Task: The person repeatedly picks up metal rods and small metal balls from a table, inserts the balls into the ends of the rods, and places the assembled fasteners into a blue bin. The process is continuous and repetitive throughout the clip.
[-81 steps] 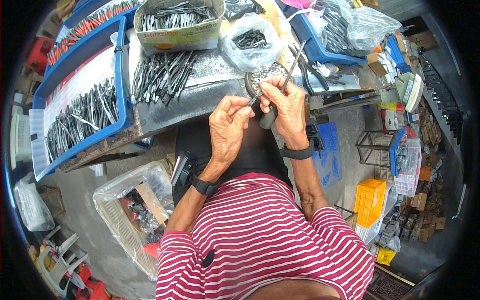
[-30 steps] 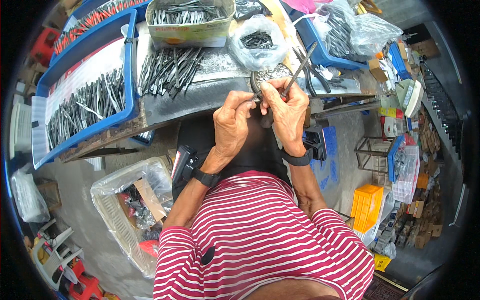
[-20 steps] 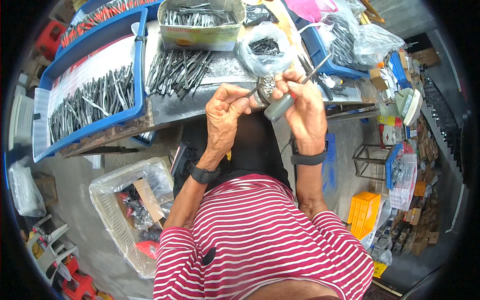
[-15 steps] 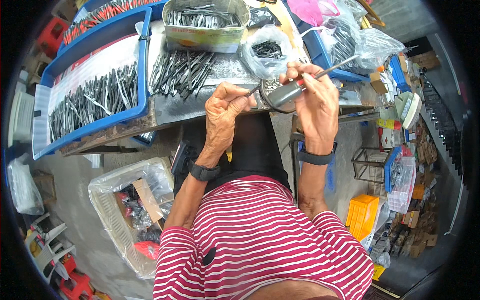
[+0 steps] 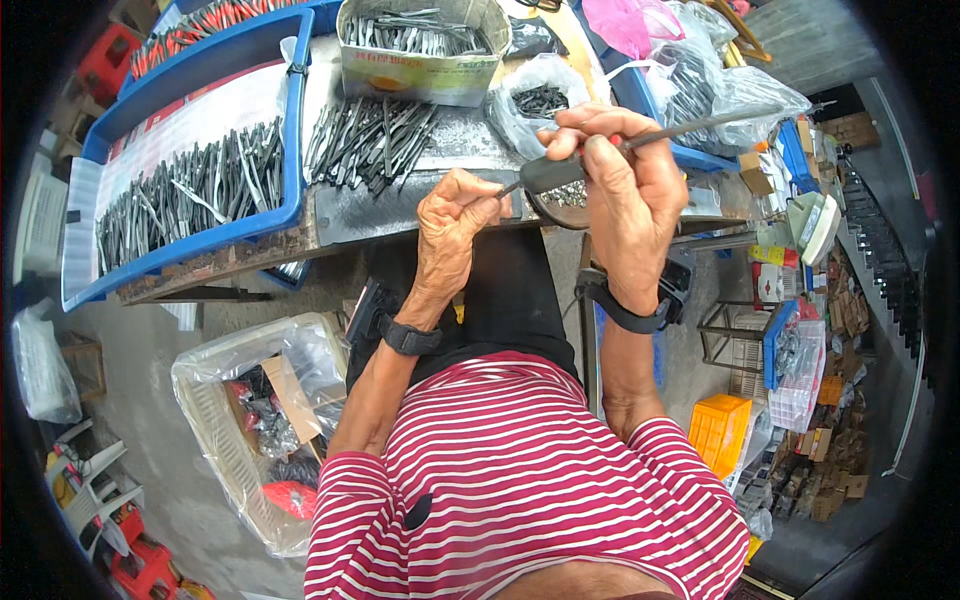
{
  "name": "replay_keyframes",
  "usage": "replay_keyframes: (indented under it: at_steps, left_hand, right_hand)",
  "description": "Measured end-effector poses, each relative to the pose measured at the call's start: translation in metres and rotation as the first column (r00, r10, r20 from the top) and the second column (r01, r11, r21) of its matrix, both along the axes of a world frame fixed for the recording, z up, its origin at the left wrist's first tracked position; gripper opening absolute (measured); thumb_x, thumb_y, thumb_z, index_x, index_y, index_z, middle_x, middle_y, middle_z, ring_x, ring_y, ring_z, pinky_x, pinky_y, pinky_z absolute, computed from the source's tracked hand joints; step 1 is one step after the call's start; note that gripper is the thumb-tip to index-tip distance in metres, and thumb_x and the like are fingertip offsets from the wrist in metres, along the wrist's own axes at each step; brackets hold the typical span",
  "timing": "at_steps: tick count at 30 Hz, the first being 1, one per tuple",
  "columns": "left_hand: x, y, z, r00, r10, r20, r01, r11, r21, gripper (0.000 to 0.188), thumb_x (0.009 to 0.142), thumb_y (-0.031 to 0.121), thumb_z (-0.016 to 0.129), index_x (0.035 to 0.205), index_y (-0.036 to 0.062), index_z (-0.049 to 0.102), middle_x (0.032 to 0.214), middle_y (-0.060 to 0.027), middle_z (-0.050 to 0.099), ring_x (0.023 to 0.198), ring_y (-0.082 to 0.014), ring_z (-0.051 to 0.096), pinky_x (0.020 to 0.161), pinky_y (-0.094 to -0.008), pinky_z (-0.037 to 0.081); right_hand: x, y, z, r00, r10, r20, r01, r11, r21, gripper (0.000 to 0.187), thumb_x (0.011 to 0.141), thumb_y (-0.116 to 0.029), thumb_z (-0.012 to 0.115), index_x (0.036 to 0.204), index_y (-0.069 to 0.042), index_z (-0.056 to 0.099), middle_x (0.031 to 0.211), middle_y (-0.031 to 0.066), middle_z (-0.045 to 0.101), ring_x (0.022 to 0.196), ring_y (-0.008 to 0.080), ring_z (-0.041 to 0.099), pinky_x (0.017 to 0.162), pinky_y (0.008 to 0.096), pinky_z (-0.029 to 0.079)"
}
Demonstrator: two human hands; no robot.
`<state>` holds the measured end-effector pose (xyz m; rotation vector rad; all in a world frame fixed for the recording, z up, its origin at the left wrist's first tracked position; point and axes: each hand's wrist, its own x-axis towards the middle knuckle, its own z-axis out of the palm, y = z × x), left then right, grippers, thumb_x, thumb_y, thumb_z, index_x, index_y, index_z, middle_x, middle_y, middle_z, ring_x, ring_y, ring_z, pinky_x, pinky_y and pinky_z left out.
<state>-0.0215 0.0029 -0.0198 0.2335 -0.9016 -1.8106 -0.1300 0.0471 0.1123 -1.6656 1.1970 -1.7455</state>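
Note:
In my right hand [image 5: 640, 185] is a screwdriver [image 5: 548, 175] with a thick dark grey handle, gripped by thumb and fingers. Its long metal shaft points to the right, and the handle end faces my other hand. My left hand [image 5: 455, 225] pinches a thin dark metal piece [image 5: 510, 188] between thumb and fingertips. The tip of that piece meets or almost meets the handle end; I cannot tell which. Just below the handle sits a round dish of small shiny metal bits [image 5: 568, 196], partly covered by the tool and my right hand.
A blue tray [image 5: 295, 150] of dark metal pieces stands at the left. Behind my left hand lie a loose pile of such pieces [image 5: 370, 145] and a filled carton [image 5: 420, 75]. A plastic bag [image 5: 505, 120] of small black parts is behind the screwdriver. A lined basket [image 5: 215, 430] is on the floor.
My right hand has turned the screwdriver, so its handle lies more level and closer to the piece in my left hand. The left hand has hardly moved.

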Motion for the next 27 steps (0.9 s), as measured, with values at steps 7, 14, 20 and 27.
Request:
replay_keyframes:
  at_steps: [7,14,20,27]
  left_hand:
    - [0.000,-0.001,-0.001,1.000,-0.002,0.010,0.002,1.000,-0.002,0.007,0.083,0.000,0.059,0.088,0.0017,0.055,0.080,-0.0078,0.062,0.071,-0.0122,0.057,0.066,-0.0228,0.044]
    - [0.001,-0.001,0.000,1.000,-0.018,0.008,0.018,1.000,0.022,0.007,0.082,0.000,0.060,0.088,0.0005,0.056,0.079,-0.0075,0.062,0.069,-0.0118,0.056,0.066,-0.0225,0.044]
    - [0.000,0.000,0.000,1.000,-0.005,0.019,0.005,1.000,0.005,0.006,0.082,-0.001,0.058,0.088,0.0005,0.057,0.077,-0.0063,0.060,0.069,-0.0096,0.052,0.064,-0.0212,0.040]
    - [0.001,0.001,0.007,0.996,0.014,0.089,-0.014,1.000,0.004,0.009,0.082,0.001,0.059,0.090,-0.0001,0.058,0.077,-0.0055,0.061,0.070,-0.0097,0.054,0.066,-0.0217,0.042]
  right_hand:
    - [-0.002,0.001,0.010,0.986,-0.144,-0.089,0.119,0.963,-0.241,0.011,0.090,-0.001,0.045,0.101,0.002,0.048,0.102,0.0168,0.055,0.082,0.0174,0.060,0.080,0.0346,0.049]
    - [0.004,0.003,-0.002,0.997,-0.027,0.068,0.035,0.992,-0.123,0.008,0.090,-0.002,0.046,0.094,0.004,0.049,0.096,0.0160,0.057,0.081,0.0176,0.060,0.082,0.0335,0.049]
    - [0.000,0.008,0.017,0.979,-0.183,0.087,0.203,0.875,-0.440,0.013,0.092,-0.006,0.043,0.096,0.004,0.049,0.099,0.0211,0.055,0.084,0.0201,0.060,0.081,0.0391,0.050]
    - [0.000,0.007,-0.027,0.955,-0.279,0.099,0.281,0.960,-0.008,0.013,0.091,-0.010,0.050,0.095,0.001,0.056,0.079,0.0062,0.062,0.076,0.0112,0.059,0.072,0.0237,0.046]
